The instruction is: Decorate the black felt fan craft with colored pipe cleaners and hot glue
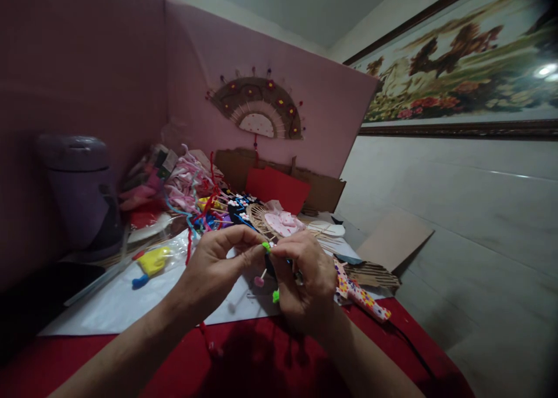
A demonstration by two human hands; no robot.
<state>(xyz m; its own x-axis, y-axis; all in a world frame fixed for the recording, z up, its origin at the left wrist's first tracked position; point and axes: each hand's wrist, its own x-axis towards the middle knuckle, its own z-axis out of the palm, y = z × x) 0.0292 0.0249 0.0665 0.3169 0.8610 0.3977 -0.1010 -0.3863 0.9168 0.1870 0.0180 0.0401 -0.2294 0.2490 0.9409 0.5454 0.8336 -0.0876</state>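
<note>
Between the pinched fingertips of my left hand and my right hand is a small bright green clay-like lump. My right hand also closes round a dark craft piece, mostly hidden behind its fingers. From that piece a thin stick with a pink ball on its end points down. Another green lump shows beside the right palm. Just behind my hands lies a round woven fan shape with a pale pink dotted cloth piece on it.
White paper covers part of the red tabletop. A purple tumbler stands left, near a yellow and blue clay lump in plastic. Red card and cardboard lean behind. At right lies a flowered glue gun-like object with a cord.
</note>
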